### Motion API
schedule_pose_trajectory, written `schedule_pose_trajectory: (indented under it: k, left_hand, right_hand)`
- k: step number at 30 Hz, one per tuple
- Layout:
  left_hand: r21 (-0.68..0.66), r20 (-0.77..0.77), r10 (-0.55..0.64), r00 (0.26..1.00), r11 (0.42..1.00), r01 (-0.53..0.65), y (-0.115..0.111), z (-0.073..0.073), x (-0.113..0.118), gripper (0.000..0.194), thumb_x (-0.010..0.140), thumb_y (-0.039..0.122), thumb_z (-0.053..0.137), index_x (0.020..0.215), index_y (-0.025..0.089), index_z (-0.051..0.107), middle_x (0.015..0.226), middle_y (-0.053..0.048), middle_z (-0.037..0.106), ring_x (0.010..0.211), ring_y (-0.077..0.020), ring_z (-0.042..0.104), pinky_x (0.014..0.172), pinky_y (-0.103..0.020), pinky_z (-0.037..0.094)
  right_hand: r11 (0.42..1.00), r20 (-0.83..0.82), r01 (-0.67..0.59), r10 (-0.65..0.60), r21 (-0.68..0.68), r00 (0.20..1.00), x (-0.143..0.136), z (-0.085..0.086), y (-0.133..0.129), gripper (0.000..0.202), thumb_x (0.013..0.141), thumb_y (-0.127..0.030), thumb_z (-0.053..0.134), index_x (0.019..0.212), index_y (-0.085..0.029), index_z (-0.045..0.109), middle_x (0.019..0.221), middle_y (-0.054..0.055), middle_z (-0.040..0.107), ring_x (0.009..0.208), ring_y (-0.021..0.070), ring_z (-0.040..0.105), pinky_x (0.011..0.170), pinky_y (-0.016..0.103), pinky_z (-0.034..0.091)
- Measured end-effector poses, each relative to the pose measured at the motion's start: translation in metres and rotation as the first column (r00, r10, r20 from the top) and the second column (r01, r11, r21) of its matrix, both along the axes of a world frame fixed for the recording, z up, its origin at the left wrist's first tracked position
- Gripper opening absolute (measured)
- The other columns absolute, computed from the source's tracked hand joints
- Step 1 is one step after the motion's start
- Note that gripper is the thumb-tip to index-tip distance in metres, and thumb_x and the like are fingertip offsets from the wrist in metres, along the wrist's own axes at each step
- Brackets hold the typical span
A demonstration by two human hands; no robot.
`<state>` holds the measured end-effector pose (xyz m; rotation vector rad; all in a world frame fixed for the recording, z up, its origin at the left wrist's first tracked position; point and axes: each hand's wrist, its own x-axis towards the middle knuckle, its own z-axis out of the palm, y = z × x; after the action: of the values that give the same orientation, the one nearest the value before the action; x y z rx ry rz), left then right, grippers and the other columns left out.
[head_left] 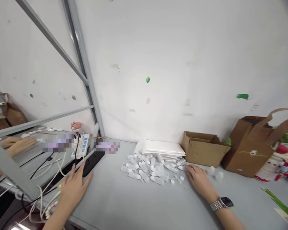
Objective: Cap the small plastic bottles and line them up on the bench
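Note:
A pile of small translucent plastic bottles [156, 171] lies on the grey table [124, 204], with a few loose caps [172, 181] at its right side. My right hand [199, 181], a metal-banded watch on its wrist, rests at the pile's right edge with its fingers stretched toward the bottles; nothing shows in its grip. Well left of the pile, my left hand [73, 185] is spread out near the table's left edge, beside a dark strip and cables, and holds nothing. Two more translucent pieces [219, 176] stand to the right of my right hand.
White padded envelopes [162, 147] lie behind the pile. A cardboard box [205, 150] and a brown paper bag [248, 150] stand back right. A metal frame [87, 70], power strip [81, 146] and cables are at left. Beyond the frame, another person's hands [21, 146] show.

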<state>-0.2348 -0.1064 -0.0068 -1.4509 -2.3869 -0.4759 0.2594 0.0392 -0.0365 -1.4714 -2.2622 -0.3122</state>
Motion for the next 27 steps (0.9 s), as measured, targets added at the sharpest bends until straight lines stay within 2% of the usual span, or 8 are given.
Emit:
schedule_pose_trajectory:
  k: [4,6,11,15,21,27]
  left_hand:
    - [-0.097,0.050,-0.045,0.998,0.994,0.050,0.014,0.001,0.005,0.065,0.078,0.046,0.032,0.131,0.009,0.033,0.125,-0.015,0.053,0.123,-0.0297,0.038,0.097,-0.045,0.030]
    - [-0.097,0.072,-0.041,0.997,0.994,0.048,0.016,0.002,0.006,0.065,0.079,0.047,0.032,0.132,0.008,0.032,0.122,-0.015,0.055,0.120,-0.0289,0.042,0.096,-0.044,0.031]
    - [-0.048,0.063,-0.037,0.997,0.998,0.040,0.020,0.007,0.003,0.069,0.079,0.049,0.031,0.134,0.009,0.024,0.131,-0.014,0.047,0.127,-0.0298,0.032,0.098,-0.044,0.028]
    - [-0.030,0.089,-0.091,0.992,0.995,0.094,0.026,0.011,0.001,0.072,0.079,0.048,0.031,0.136,0.007,0.015,0.130,-0.012,0.048,0.127,-0.0286,0.032,0.100,-0.042,0.024]
    - [-0.066,0.060,-0.075,0.995,0.995,0.079,0.035,0.014,-0.001,0.070,0.080,0.048,0.030,0.136,0.009,0.016,0.132,-0.016,0.045,0.127,-0.0282,0.033,0.100,-0.042,0.024]
    - [-0.090,0.038,-0.102,0.994,0.990,0.105,0.043,0.010,-0.005,0.072,0.079,0.046,0.034,0.137,0.008,0.017,0.130,-0.016,0.048,0.128,-0.0271,0.030,0.100,-0.041,0.024]
  right_hand:
    - [1.000,0.001,-0.007,0.007,0.012,1.000,0.003,-0.005,0.003,0.033,0.085,-0.027,0.037,0.107,-0.018,0.059,0.102,0.008,0.063,0.093,0.0231,0.056,0.080,0.037,0.042]
    - [1.000,0.002,-0.009,0.009,0.019,1.000,0.004,-0.006,0.003,0.033,0.084,-0.028,0.036,0.106,-0.019,0.059,0.101,0.008,0.063,0.092,0.0230,0.057,0.079,0.037,0.043]
    - [1.000,0.014,-0.007,0.007,0.027,1.000,0.004,-0.005,0.004,0.033,0.084,-0.029,0.036,0.105,-0.020,0.060,0.101,0.009,0.063,0.092,0.0234,0.057,0.078,0.037,0.043]
    - [1.000,0.011,-0.012,0.012,0.017,1.000,0.005,-0.006,0.005,0.034,0.084,-0.029,0.036,0.107,-0.020,0.059,0.102,0.009,0.063,0.094,0.0237,0.057,0.079,0.037,0.043]
    - [1.000,0.013,-0.012,0.011,0.011,1.000,0.006,-0.009,0.006,0.034,0.083,-0.029,0.036,0.106,-0.019,0.060,0.102,0.009,0.064,0.094,0.0244,0.057,0.078,0.038,0.042]
    - [0.999,-0.002,-0.016,0.016,0.034,1.000,0.005,-0.010,0.007,0.033,0.083,-0.029,0.037,0.105,-0.021,0.059,0.101,0.007,0.064,0.092,0.0234,0.058,0.076,0.036,0.043]
